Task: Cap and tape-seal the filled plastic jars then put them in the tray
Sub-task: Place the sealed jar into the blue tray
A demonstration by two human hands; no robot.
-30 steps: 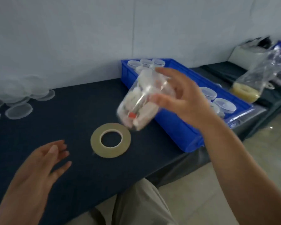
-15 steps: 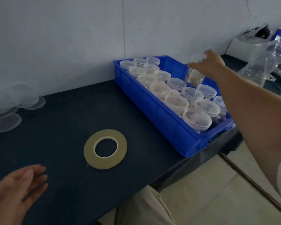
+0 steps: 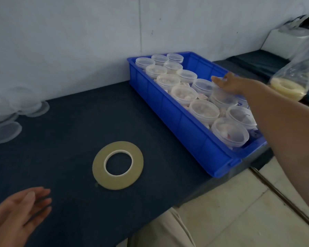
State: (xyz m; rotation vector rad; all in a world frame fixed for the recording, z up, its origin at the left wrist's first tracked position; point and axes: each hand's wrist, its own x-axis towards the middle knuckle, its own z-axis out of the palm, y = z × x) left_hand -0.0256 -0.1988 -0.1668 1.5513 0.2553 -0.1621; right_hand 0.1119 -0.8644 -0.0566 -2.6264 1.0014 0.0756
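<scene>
The blue tray (image 3: 183, 125) stands on the dark table at the right and holds several capped clear jars with white contents. My right hand (image 3: 227, 84) reaches over its far right side, fingers straight, just above the lid of a jar (image 3: 221, 98) standing in the tray; whether the fingers touch it I cannot tell. My left hand (image 3: 20, 216) hovers open and empty over the table's near left corner. A roll of yellowish tape (image 3: 98, 168) lies flat on the table between my hands.
Loose clear lids (image 3: 5, 132) lie piled at the far left against the wall. A clear plastic bag (image 3: 292, 81) with yellowish rolls inside sits right of the tray. The table edge runs diagonally in front; my knee and the tiled floor are below.
My right hand carried the filled jar from above the tape out to the tray's far right side, set it among the others and opened. My left hand stayed low at the left.
</scene>
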